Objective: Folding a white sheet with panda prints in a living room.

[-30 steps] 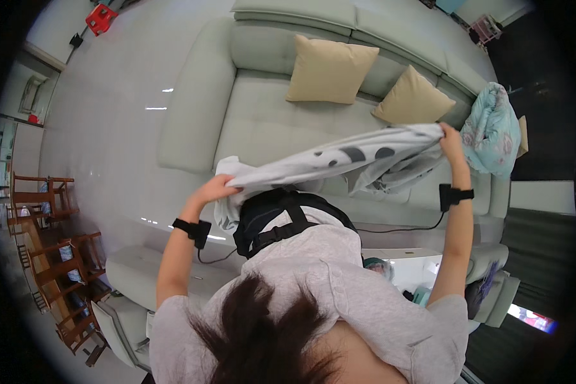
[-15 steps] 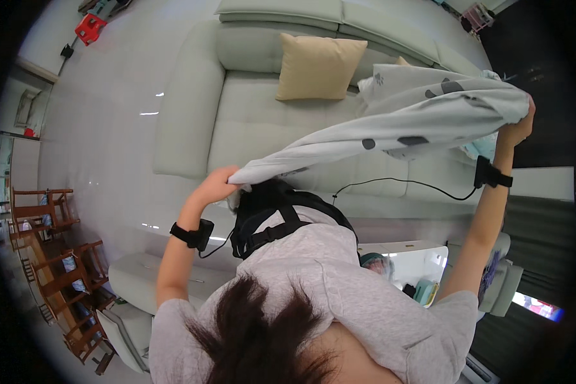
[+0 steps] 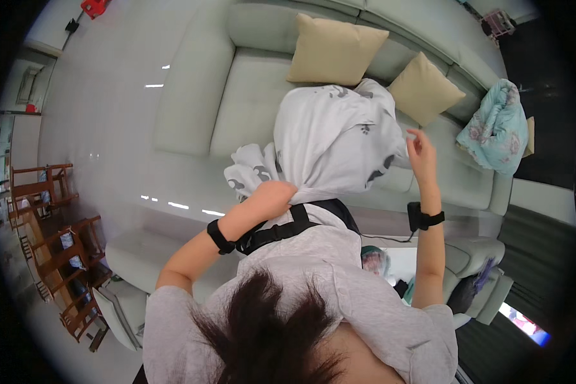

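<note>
Mid-fold: your left hand [image 3: 276,197] clenches the bunched white patterned blanket [image 3: 331,137] draped over the sofa [image 3: 249,96] seat, right hand [image 3: 420,148] released beside it; regrasp the free edge next.

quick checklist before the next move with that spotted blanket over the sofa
1. Left hand has a grip on the white spotted blanket: ok, fist bunched on one end.
2. Right hand has a grip on the blanket: not ok, fingers are open beside its edge.
3. Blanket spread flat: not ok, it hangs bunched and draped.
4. Sofa seat free below the blanket: ok, bare cushion shows.
5. Two tan pillows out of the way: cannot tell, the blanket overlaps them in view.
6. Light blue quilt apart from the blanket: ok, it lies at the far right.
</note>
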Motion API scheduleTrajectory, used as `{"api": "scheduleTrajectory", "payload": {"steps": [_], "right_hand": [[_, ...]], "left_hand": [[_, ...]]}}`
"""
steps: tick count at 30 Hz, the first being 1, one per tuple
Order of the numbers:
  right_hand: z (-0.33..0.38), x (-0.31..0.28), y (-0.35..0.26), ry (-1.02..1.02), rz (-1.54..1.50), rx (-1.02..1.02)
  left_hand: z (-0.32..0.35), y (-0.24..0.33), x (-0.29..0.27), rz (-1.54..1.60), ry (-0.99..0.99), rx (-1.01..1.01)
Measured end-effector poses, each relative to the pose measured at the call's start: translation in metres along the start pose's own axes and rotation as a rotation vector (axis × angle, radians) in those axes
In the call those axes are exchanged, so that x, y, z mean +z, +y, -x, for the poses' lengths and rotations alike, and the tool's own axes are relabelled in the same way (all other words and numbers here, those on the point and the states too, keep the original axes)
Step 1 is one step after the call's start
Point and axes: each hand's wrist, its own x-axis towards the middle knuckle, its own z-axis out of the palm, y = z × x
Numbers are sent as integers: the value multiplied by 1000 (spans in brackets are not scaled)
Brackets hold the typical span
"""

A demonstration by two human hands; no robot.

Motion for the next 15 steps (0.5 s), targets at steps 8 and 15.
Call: {"api": "scheduleTrajectory", "payload": {"steps": [8, 15], "right_hand": [[1, 129, -150, -870, -357, -121], [64, 219, -122, -1403, -169, -330]], "left_hand": [[-5, 22, 11, -35, -51, -38], [46, -11, -10, 391, 57, -188]]}}
